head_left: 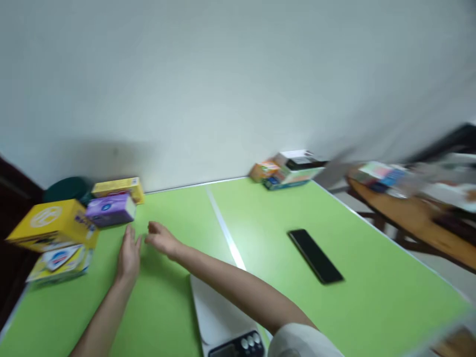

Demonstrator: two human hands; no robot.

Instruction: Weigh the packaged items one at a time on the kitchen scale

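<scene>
My left hand (pixel 129 255) is held over the green table (pixel 167 317) with its fingers stretched out, just short of a purple box (pixel 110 209). Facing it from the right is my right hand (pixel 162 240), empty, its fingers slightly bent and apart from the thumb. A gap separates the two hands, and neither visibly touches a box. To the left of them sit a large yellow box (pixel 52 223) and a yellow-green carton (pixel 61 264) with a white and blue label. Beneath my right forearm lies a white kitchen scale (pixel 219 312), partly covered by the arm.
Behind the purple box are a slim yellow box (pixel 117 186) and a dark green round container (pixel 67 189). A black phone (pixel 315 256) lies on the right. Small boxes (pixel 286 171) stand against the wall. Beyond the right edge is a cluttered wooden surface (pixel 420 215).
</scene>
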